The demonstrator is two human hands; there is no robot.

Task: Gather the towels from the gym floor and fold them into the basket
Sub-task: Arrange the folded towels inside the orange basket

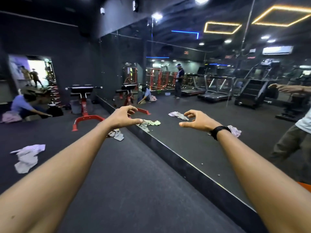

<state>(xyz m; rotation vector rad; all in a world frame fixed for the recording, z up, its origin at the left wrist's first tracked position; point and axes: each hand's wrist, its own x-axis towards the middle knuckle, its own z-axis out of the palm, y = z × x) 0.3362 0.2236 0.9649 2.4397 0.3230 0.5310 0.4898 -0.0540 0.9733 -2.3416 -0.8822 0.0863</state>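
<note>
The left hand point(123, 117) partly hides a crumpled towel point(116, 134). Both it and the right hand point(197, 121) reach out loosely curled, holding nothing. No writing is legible.

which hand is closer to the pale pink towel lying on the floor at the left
Left. The left hand is extended above and right of the pale pink towel; the right hand is farther right, near the mirror.

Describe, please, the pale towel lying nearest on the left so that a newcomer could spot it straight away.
Start at the mirror wall on the right and cross the dark floor to its left side. There, left of the outstretched left arm, lies the pale towel. It is whitish-lilac, crumpled and alone, far nearer than the towel heap by the mirror's base.
</note>
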